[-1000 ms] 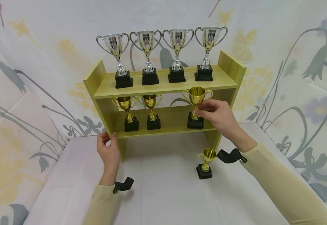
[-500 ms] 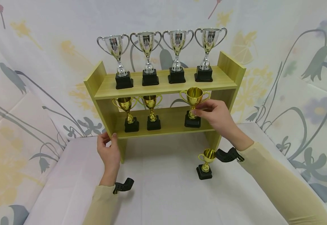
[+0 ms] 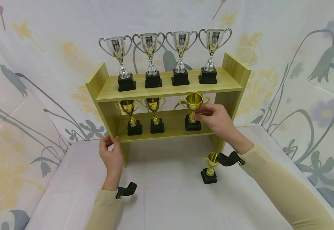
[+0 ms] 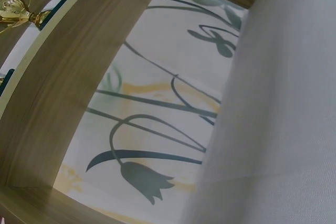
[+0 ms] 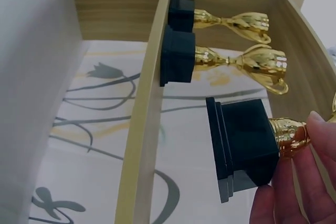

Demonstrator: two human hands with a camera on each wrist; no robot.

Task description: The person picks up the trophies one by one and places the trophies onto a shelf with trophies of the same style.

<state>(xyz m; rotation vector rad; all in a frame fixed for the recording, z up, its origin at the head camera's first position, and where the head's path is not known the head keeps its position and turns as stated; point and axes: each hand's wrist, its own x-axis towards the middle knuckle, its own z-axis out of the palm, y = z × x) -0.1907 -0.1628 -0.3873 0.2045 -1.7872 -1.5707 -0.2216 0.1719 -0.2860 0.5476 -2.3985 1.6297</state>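
A gold trophy cup (image 3: 194, 101) on a black base is pinched at its stem between the thumb and fingers of my right hand (image 3: 217, 119). In the right wrist view its black base (image 5: 244, 145) shows apart from the lower shelf's front edge. Two more gold trophies (image 3: 132, 119) (image 3: 155, 118) stand upright on the left part of that shelf. My left hand (image 3: 112, 158) holds the lower left side of the wooden shelf unit (image 3: 169, 136), its thumb on the front edge and its other fingers partly hidden behind the side panel.
Several silver trophies (image 3: 180, 57) stand in a row on the top shelf (image 3: 167, 88). Another gold trophy (image 3: 210, 171) stands on the white-covered table (image 3: 167, 198) below my right wrist. A flower-patterned cloth (image 3: 299, 80) hangs behind and at the sides.
My right hand has moved left along the lower shelf with the gold trophy, which now sits slightly lower in view. The left hand has stayed in place.
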